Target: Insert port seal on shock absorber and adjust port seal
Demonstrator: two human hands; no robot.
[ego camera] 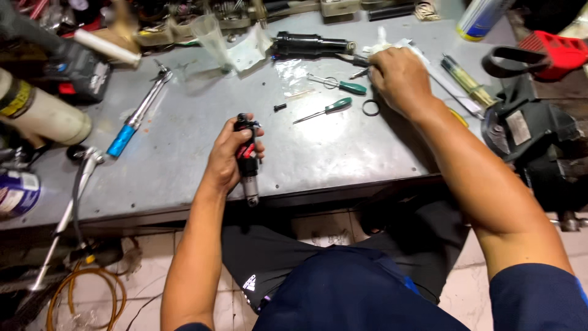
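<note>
My left hand (228, 158) grips a small black and red shock absorber (247, 158) upright over the near edge of the grey metal workbench (184, 178). Its silver end points down below my fist. My right hand (399, 78) reaches to the far side of the bench and closes over a white rag (381, 48) beside a slim metal tool (358, 59). Two green-handled screwdrivers (337, 105) lie between my hands, with a small black ring (370, 108) next to my right wrist.
A blue-handled ratchet wrench (138, 116) lies at the left. A large black cylinder (312, 44) rests at the back, near a clear plastic cup (211, 37). A black bench vise (539, 141) stands at the right edge. A spray can (481, 18) is far right.
</note>
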